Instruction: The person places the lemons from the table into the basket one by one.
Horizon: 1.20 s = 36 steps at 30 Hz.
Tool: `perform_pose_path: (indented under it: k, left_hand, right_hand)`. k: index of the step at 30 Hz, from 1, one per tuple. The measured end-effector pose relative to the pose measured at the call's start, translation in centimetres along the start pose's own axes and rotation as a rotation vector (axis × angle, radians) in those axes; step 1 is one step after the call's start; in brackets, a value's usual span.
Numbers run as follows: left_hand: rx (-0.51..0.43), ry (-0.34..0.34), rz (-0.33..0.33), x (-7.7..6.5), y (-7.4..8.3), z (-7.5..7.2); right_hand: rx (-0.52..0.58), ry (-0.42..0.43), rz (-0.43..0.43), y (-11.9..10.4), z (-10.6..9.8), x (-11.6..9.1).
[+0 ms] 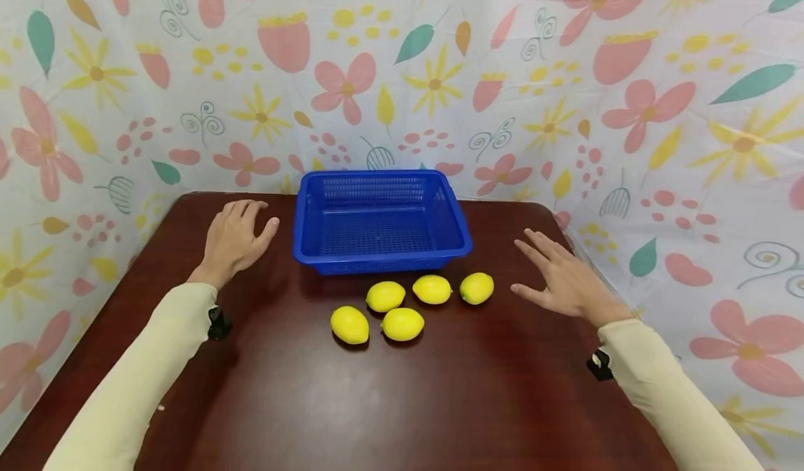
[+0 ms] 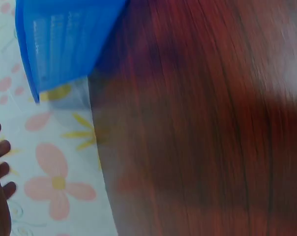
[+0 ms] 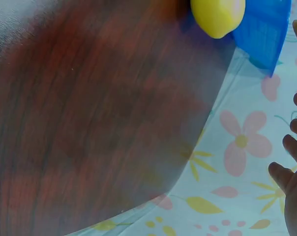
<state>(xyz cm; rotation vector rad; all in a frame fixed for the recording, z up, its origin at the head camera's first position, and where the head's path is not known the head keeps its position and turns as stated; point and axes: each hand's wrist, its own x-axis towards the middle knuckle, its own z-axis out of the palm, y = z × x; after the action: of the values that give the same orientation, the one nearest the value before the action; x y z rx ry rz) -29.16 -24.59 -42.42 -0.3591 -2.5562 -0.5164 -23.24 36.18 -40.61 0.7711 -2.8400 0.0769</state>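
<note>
Sleeves [image 1: 138, 380] — five lemons [image 1: 403, 324] between hands [image 1: 234, 239]

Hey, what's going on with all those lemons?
Nobody is holding one at this moment. Someone's left hand is out to the left of the blue basket, and their right hand is off to the right, nearest the rightmost lemon. Both hands hold nothing. All five lemons lie on the brown table, in front of the basket, none inside it.

No legible text, label, brand, number or sign (same in all three views).
</note>
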Motion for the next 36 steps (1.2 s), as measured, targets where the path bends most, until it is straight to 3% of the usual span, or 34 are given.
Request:
perform_pose_path:
  k: [8, 14, 23, 28, 36]
  left_hand:
    - [-0.218, -0.063, -0.253, -1.3, 1.9, 1.1]
    - [-0.444, -0.076, -0.424, -2.2, 3.1, 2.1]
    - [-0.813, -0.174, -0.68, -2.2, 4.7, 3.0]
    - [-0.96, -0.161, -0.729, -2.1, 4.9, 3.5]
    - [-1.022, -0.156, -0.746, -2.1, 4.8, 4.2]
  right_hand:
    - [0.053, -0.009, -0.02, -0.9, 1.6, -0.3]
    - [0.065, -0.023, -0.032, -1.3, 3.2, -0.3]
    - [0.098, -0.034, -0.047, -1.9, 4.6, 0.4]
    - [0.112, -0.04, -0.05, -2.1, 5.2, 1.0]
    - [0.133, -0.067, -0.036, -2.6, 5.8, 1.6]
